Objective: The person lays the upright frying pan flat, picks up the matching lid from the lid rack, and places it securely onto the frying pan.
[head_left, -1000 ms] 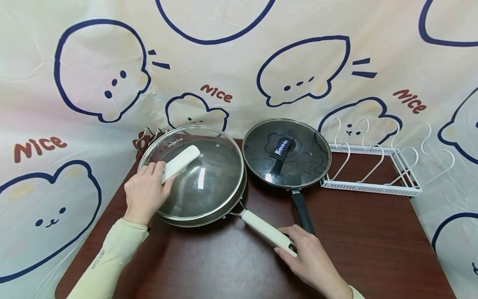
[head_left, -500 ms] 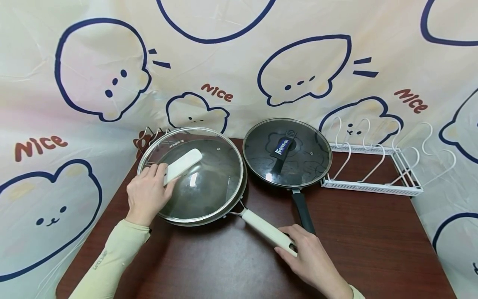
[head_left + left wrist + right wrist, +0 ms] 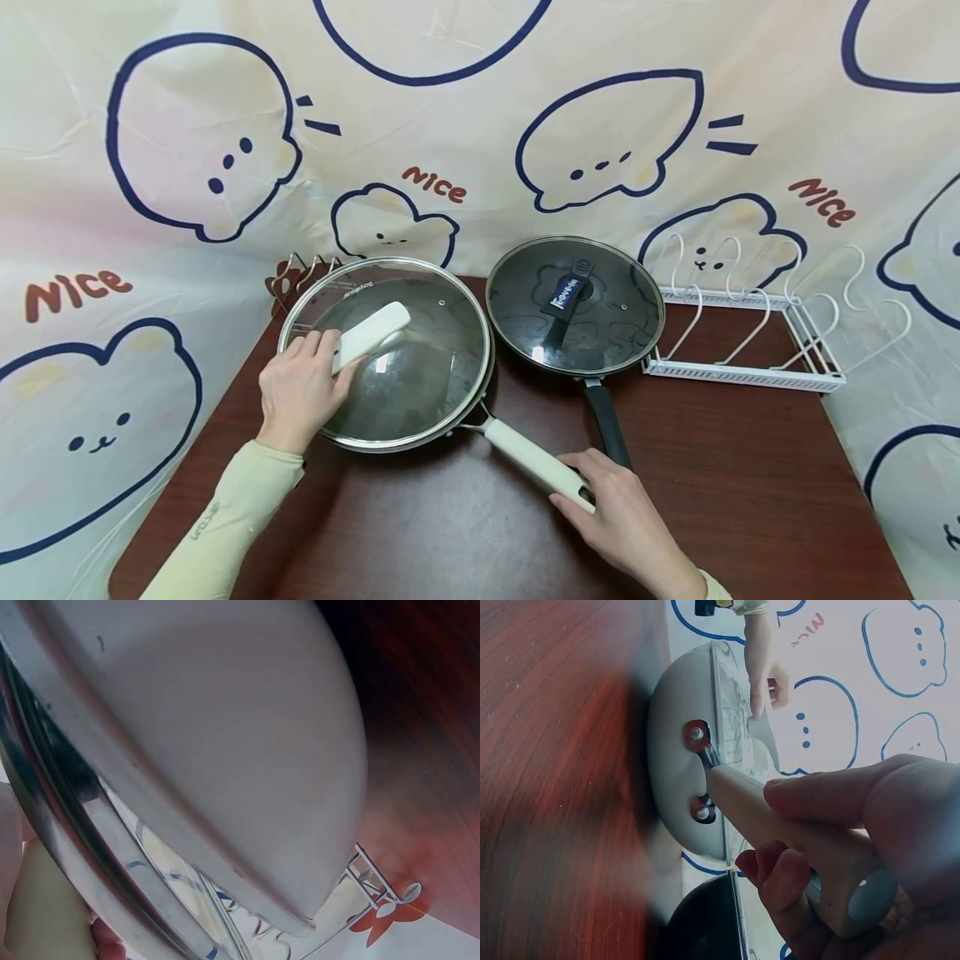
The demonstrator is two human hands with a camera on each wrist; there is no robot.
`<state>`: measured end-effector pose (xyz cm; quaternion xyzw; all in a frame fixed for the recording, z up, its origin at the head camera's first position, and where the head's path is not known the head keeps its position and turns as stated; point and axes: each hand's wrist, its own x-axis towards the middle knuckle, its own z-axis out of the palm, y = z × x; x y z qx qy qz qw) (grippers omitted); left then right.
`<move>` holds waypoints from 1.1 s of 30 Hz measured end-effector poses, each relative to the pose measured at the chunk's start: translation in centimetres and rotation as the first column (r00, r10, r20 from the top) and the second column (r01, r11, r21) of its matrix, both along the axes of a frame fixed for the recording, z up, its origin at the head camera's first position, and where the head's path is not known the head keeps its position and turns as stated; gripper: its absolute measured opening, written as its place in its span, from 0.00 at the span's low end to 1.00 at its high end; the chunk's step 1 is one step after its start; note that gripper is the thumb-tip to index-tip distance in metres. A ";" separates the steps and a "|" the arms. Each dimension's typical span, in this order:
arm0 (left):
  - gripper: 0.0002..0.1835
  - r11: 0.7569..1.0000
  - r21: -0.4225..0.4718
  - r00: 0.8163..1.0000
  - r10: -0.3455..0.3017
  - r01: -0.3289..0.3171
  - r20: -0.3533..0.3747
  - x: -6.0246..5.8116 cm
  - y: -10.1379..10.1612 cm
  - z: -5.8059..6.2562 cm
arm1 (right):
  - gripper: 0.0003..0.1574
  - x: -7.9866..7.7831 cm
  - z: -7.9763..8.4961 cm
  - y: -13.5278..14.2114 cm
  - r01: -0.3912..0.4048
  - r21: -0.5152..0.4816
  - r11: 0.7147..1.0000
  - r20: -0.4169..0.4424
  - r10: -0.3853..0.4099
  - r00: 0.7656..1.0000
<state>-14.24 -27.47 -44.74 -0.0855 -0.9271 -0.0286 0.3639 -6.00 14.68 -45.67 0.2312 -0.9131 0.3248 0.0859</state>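
My left hand [image 3: 300,392] grips the cream handle [image 3: 378,327] of a glass lid [image 3: 427,379] with a metal rim. That lid lies over a pale, deep frying pan [image 3: 671,765] at the left of the table. In the left wrist view, a gap shows between the lid rim [image 3: 71,855] and the pan's wall [image 3: 247,735]. My right hand [image 3: 630,521] holds the end of the pan's long cream handle [image 3: 532,462], thumb on one side and fingers curled round the other.
Right of the pale pan stands a black frying pan, its black handle [image 3: 609,425] pointing toward me, under a dark glass lid [image 3: 626,337]. A white wire rack [image 3: 750,379] is at the back right. Another wire rack [image 3: 367,881] sits behind the pale pan.
The glass lid has shifted slightly right and toward me with my left hand, and now covers the pan's rim more evenly. My right hand has stayed on the pan handle.
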 end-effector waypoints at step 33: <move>0.25 1.000 -0.017 1.000 -0.008 0.008 0.008 0.0 0.3 0.3 | 0.25 0.1 0.1 -0.1 0.012 0.004 1.000 0.021 -0.012 1.000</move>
